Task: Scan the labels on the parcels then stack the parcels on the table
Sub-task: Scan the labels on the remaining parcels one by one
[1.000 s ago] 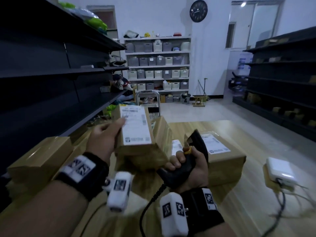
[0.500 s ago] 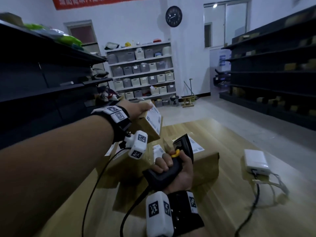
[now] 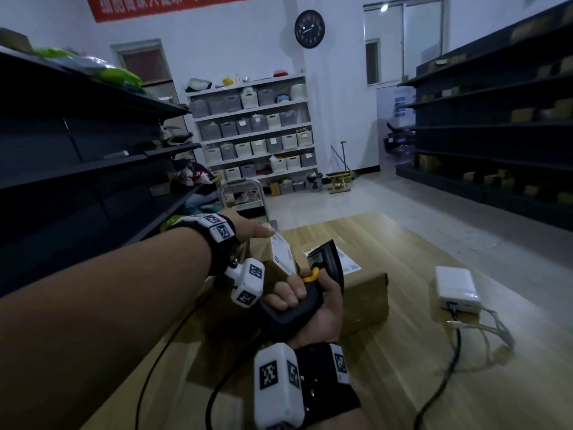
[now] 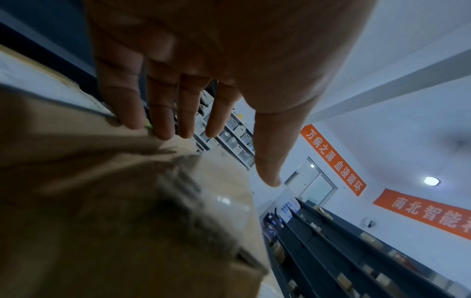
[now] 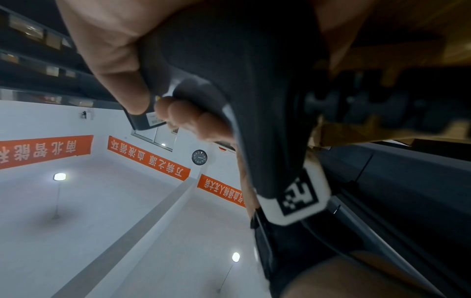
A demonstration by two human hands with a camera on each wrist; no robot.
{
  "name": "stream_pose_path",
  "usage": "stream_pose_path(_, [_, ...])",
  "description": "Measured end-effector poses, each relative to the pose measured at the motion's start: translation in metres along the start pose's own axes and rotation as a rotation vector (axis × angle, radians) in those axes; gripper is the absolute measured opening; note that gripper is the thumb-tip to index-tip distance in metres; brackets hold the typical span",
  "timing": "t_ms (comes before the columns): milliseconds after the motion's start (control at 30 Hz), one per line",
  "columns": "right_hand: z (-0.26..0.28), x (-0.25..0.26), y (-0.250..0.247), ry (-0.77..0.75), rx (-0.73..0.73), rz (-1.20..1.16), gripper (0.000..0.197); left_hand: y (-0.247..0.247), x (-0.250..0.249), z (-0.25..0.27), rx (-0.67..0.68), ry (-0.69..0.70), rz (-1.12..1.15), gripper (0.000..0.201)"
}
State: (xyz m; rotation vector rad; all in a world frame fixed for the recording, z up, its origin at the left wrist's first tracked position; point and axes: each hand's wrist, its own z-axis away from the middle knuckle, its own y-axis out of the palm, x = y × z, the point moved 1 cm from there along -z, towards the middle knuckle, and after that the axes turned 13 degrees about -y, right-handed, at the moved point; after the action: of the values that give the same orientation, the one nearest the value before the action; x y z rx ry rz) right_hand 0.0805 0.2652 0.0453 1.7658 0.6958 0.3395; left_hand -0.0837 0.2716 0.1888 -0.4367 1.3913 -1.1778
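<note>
Centre of the head view: the left hand [image 3: 245, 226] lies with straight, relaxed fingers [image 4: 163, 113] on the top edge of a small brown cardboard parcel [image 3: 273, 259]. The parcel's white printed label [image 3: 283, 256] faces right, its text too small to read. Just right of it, a larger flat cardboard parcel [image 3: 366, 290] rests on the pale wood-grain surface [image 3: 418, 352] and bears its own white label [image 3: 348, 262] with a square code. The right hand [image 3: 313, 305] has its fingers [image 5: 188, 119] curled round the matte black handle of a barcode scanner [image 3: 322, 274] with a yellow trigger. At right a glossy white rectangular power pack [image 3: 455, 288] lies on the surface. The orange wall banner [image 4: 333, 161] reads "万病之源 血液循环". A round black clock [image 3: 309, 28] hangs at upper centre.
</note>
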Motion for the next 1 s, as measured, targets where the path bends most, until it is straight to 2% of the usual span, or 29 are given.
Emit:
stream_pose_path(100, [0.0, -0.002, 0.0, 0.019, 0.034, -0.004, 0.045, -0.014, 0.017, -0.005, -0.004, -0.052, 0.09, 0.083])
stream_pose_path(233, [0.005, -0.012, 0.001, 0.103, 0.075, 0.039, 0.038, -0.036, 0.048, 0.007, -0.045, -0.029, 0.247, 0.058])
stream_pose_path(300, [0.011, -0.026, 0.005, 0.189, 0.041, 0.122, 0.031, -0.048, 0.071, 0.015, -0.012, -0.035, 0.36, 0.05])
stream_pose_path(400, [0.022, -0.05, 0.01, 0.299, -0.046, 0.305, 0.023, -0.071, 0.109, 0.02, -0.002, -0.05, 0.499, 0.052])
stream_pose_path(533, [0.035, -0.075, 0.007, 0.442, -0.027, 0.42, 0.028, -0.108, 0.166, 0.023, -0.085, -0.101, 0.631, 0.046])
stream_pose_path(633, [0.044, -0.085, 0.001, 0.542, 0.03, 0.556, 0.03, -0.137, 0.213, 0.014, -0.22, -0.167, 0.756, 0.045])
stream_pose_path(733, [0.052, -0.091, -0.001, 0.608, 0.083, 0.688, 0.026, -0.163, 0.251, 0.015, -0.365, -0.294, 0.619, 0.042])
stream_pose_path(833, [0.055, -0.094, -0.008, 0.638, 0.094, 0.762, 0.027, -0.18, 0.283, 0.011, -0.473, -0.383, 0.242, 0.055])
stream_pose_path(867, [0.054, -0.094, -0.009, 0.64, 0.086, 0.774, 0.027, -0.179, 0.293, 0.009, -0.476, -0.363, 0.132, 0.068])
stream_pose_path(933, [0.053, -0.093, -0.011, 0.635, 0.073, 0.783, 0.028, -0.169, 0.309, 0.007, -0.372, -0.43, 0.044, 0.096])
stream_pose_path(1000, [0.052, -0.093, -0.011, 0.627, 0.066, 0.789, 0.029, -0.156, 0.317, 0.006, -0.271, -0.471, 0.027, 0.109])
